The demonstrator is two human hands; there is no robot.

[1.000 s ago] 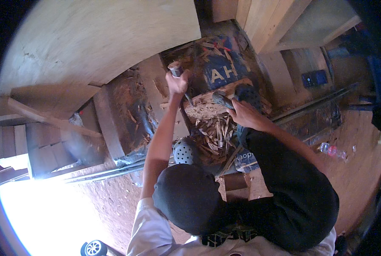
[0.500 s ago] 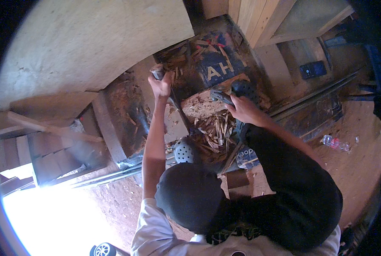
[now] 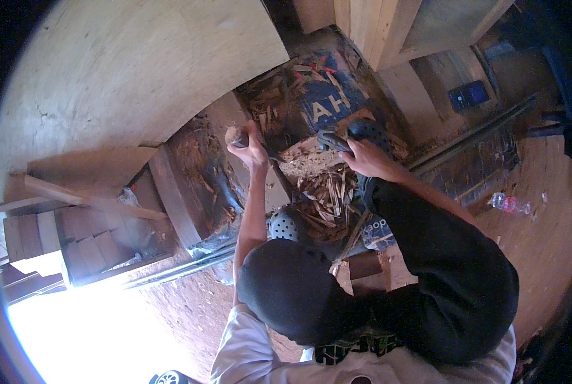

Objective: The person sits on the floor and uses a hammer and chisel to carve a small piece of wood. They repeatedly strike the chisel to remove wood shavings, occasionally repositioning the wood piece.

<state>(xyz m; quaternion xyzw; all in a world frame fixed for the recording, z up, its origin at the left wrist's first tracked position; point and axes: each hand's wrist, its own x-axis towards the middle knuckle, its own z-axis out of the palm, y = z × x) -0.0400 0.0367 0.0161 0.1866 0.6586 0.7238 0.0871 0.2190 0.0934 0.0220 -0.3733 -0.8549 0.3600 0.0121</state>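
My left hand [image 3: 253, 153] is closed round a tool with a round, worn wooden handle end [image 3: 237, 136]. Its lower part runs toward the wood and is mostly hidden. My right hand [image 3: 366, 159] grips a dark grey object [image 3: 331, 141] whose kind I cannot make out, beside my right perforated clog [image 3: 368, 133]. Between my feet lies a pale, rough-cut piece of wood [image 3: 308, 158], with a heap of wood chips [image 3: 331, 195] on its near side. My left clog [image 3: 284, 226] shows in front of my dark-trousered knee.
A large pale board [image 3: 139, 70] leans at the upper left. Framed wood panels [image 3: 379, 32] stand at the upper right, near a phone [image 3: 468, 96]. A plastic bottle [image 3: 511, 203] lies on the dirt floor to the right. Planks and offcuts [image 3: 75, 233] lie left.
My left hand has come down nearer to me with its tool, whose handle end now tips more toward the view. My right hand stays nearly in place. The view has shifted slightly.
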